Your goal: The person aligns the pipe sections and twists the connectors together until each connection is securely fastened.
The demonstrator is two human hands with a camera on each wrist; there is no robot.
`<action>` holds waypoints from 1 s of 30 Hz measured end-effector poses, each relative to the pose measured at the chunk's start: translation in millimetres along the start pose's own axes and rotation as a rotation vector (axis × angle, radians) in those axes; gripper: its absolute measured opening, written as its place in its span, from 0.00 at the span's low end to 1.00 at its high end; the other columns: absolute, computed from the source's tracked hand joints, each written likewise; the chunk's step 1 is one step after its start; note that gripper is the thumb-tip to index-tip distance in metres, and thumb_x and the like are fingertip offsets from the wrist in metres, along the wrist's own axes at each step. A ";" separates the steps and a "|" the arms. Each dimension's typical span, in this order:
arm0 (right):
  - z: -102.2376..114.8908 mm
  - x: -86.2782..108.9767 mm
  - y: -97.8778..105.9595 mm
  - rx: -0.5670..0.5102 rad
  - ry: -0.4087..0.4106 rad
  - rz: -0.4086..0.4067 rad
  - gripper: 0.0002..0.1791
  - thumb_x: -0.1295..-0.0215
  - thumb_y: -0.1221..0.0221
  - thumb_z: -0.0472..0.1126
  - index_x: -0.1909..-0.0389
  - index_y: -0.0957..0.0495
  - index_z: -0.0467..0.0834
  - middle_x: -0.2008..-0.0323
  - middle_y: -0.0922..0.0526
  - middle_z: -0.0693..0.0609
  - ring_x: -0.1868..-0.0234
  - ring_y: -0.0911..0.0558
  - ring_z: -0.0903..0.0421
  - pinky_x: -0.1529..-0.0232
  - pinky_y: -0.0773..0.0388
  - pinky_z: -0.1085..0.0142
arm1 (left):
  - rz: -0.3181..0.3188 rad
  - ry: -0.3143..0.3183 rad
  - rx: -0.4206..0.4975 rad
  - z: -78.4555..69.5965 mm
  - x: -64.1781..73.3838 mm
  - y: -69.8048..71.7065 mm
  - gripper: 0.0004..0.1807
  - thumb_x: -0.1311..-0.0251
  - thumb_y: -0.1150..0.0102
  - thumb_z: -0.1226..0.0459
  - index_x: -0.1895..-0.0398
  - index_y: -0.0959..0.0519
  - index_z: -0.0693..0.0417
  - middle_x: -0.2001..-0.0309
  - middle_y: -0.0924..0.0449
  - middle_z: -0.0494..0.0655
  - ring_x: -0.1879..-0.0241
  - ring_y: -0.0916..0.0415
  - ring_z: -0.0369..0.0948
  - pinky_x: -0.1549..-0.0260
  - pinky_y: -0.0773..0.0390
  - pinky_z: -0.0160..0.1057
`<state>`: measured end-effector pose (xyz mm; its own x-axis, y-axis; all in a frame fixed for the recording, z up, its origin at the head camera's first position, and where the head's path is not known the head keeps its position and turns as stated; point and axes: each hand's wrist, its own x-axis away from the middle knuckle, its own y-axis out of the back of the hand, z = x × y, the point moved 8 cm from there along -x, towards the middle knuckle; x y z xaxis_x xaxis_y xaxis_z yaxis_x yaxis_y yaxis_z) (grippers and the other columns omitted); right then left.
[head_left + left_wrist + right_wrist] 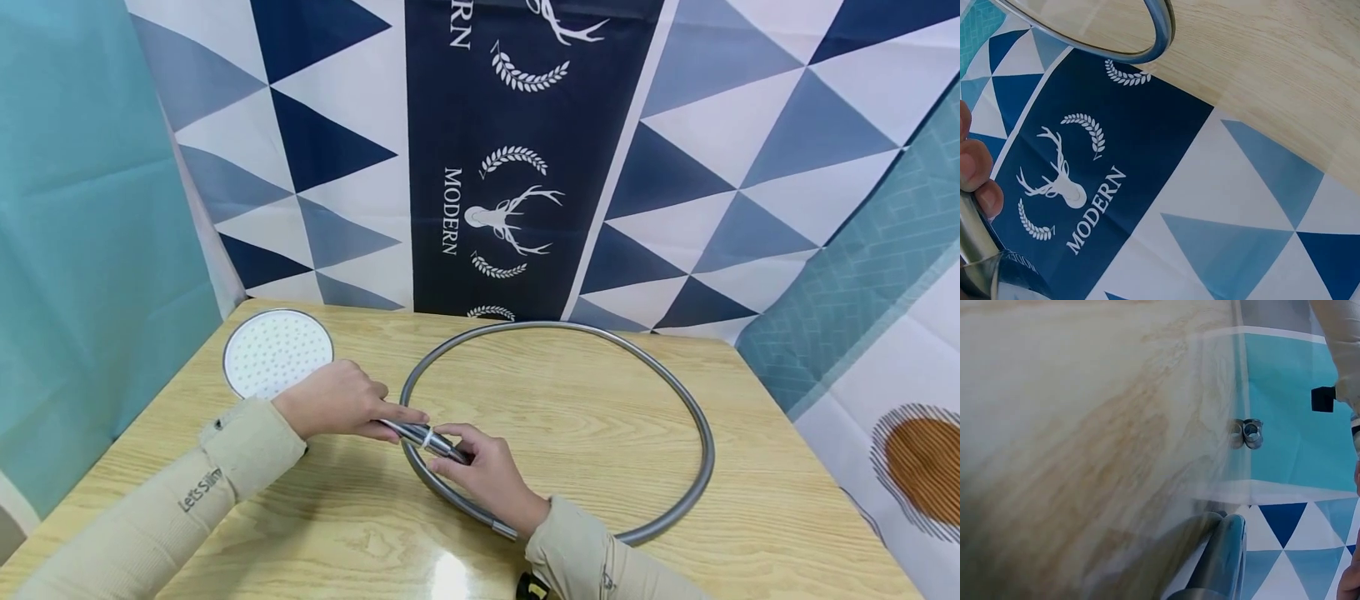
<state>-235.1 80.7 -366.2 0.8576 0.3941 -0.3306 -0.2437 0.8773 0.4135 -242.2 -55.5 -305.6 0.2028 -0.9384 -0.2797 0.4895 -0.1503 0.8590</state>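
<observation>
A shower head [279, 350] with a round white nozzle face lies toward the left of the head view. My left hand [348, 402] grips its silver handle [408, 429], and fingers of that hand show at the left edge of the left wrist view. My right hand [491, 471] pinches the metal end fitting [442, 446] of a grey shower hose [705, 433], by a white ring at the handle's end. Whether the fitting and handle are threaded together I cannot tell. The hose's other end [504, 529] lies on the table below my right wrist.
The hose loops widely over the wooden table [555, 400]. Behind it hangs a cloth [517, 125] with triangles and deer prints. A teal sheet [90, 208] hangs at the left, and a black and yellow object [531, 586] is by my right sleeve.
</observation>
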 end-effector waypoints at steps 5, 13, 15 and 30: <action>-0.3 -0.3 2.6 0.002 0.016 -0.036 0.16 0.45 0.33 0.30 0.55 0.20 0.31 0.81 0.22 0.49 0.83 0.33 0.68 0.81 0.36 0.74 | -0.005 -0.002 0.016 0.3 -1.4 -1.9 0.21 0.43 0.39 0.43 0.45 0.21 0.29 0.87 0.40 0.35 0.88 0.57 0.31 0.90 0.48 0.27; -2.2 -1.9 4.0 -0.042 -0.022 -0.037 0.16 0.44 0.34 0.30 0.54 0.20 0.30 0.79 0.19 0.44 0.83 0.32 0.67 0.81 0.37 0.75 | -0.014 0.008 0.016 1.7 -1.1 -2.8 0.21 0.41 0.41 0.43 0.45 0.21 0.30 0.87 0.40 0.35 0.88 0.57 0.31 0.89 0.48 0.27; -2.6 -1.9 4.0 -0.054 -0.036 -0.030 0.16 0.43 0.34 0.31 0.53 0.20 0.30 0.79 0.19 0.45 0.83 0.32 0.66 0.81 0.37 0.75 | -0.017 0.011 0.013 1.7 -0.7 -2.8 0.21 0.42 0.40 0.43 0.45 0.21 0.29 0.87 0.40 0.36 0.88 0.56 0.31 0.90 0.48 0.27; -5.1 -3.8 3.5 -0.060 -0.061 -0.022 0.16 0.39 0.36 0.34 0.52 0.21 0.29 0.79 0.21 0.44 0.82 0.32 0.66 0.81 0.37 0.75 | 0.012 -0.008 0.004 4.8 -4.5 -0.6 0.21 0.43 0.39 0.44 0.45 0.21 0.30 0.87 0.40 0.36 0.88 0.57 0.31 0.89 0.48 0.27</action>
<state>-241.5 83.7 -367.9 0.8886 0.3589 -0.2855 -0.2498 0.9009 0.3550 -247.4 -52.7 -302.8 0.2021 -0.9425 -0.2662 0.4838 -0.1403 0.8639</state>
